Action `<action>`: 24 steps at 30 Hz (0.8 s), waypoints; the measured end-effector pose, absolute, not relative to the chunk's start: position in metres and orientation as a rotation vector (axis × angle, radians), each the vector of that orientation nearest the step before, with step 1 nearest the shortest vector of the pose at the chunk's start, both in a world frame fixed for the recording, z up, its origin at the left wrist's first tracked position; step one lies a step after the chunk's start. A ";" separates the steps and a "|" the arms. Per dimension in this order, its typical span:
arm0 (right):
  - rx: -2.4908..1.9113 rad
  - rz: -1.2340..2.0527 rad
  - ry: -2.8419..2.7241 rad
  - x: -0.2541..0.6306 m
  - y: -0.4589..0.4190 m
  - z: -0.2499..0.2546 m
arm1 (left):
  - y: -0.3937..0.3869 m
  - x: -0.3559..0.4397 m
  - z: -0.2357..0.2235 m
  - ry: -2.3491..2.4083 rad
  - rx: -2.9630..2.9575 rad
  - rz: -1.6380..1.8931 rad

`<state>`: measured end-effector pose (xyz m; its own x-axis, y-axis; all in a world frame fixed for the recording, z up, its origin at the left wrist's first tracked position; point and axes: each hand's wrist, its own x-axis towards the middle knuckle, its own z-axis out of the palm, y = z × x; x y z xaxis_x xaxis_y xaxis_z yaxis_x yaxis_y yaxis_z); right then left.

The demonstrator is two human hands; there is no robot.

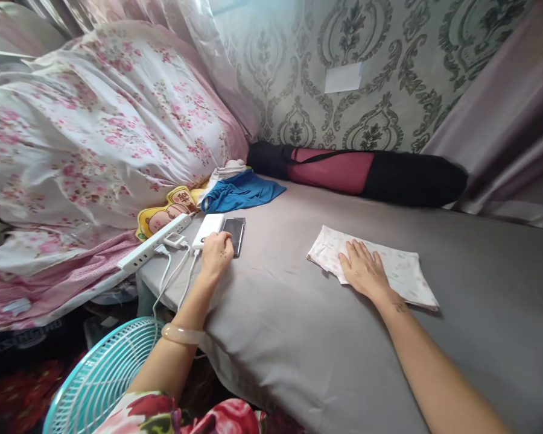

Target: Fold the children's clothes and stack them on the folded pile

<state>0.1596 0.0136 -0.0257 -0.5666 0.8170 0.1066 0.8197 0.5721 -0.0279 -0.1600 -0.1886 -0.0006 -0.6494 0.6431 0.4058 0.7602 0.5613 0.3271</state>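
Hand (365, 270) flat on folded cloth (405, 274)

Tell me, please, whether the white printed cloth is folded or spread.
Folded: the white printed cloth lies as a flat, compact rectangle, with stacked layers showing at its near-left edge.

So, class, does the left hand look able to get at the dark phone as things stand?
Probably yes: the left hand is right at the dark phone, whose face lies mostly uncovered.
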 end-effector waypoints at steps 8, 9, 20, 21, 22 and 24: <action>-1.399 -0.060 -2.697 0.160 0.015 -0.028 | -0.193 -0.154 -0.001 -2.569 -1.114 -0.438; -1.395 -0.065 -2.697 0.160 0.016 -0.028 | -0.192 -0.153 -0.001 -2.568 -1.120 -0.423; -1.389 -0.033 -2.657 0.163 0.016 -0.024 | -0.189 -0.151 -0.002 -2.571 -1.165 -0.351; -1.398 -0.054 -2.626 0.163 0.016 -0.023 | -0.189 -0.151 -0.001 -2.556 -1.157 -0.370; -1.412 -0.083 -2.589 0.164 0.016 -0.021 | -0.189 -0.150 0.000 -2.538 -1.155 -0.389; -1.458 -0.113 -2.542 0.165 0.018 -0.020 | -0.188 -0.145 0.004 -2.502 -1.189 -0.429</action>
<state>0.1654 0.0176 -0.0202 -0.4892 0.8447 0.2172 0.8606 0.5079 -0.0370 -0.1451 -0.1876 0.0040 -0.5938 0.6850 0.4222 0.7865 0.6048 0.1249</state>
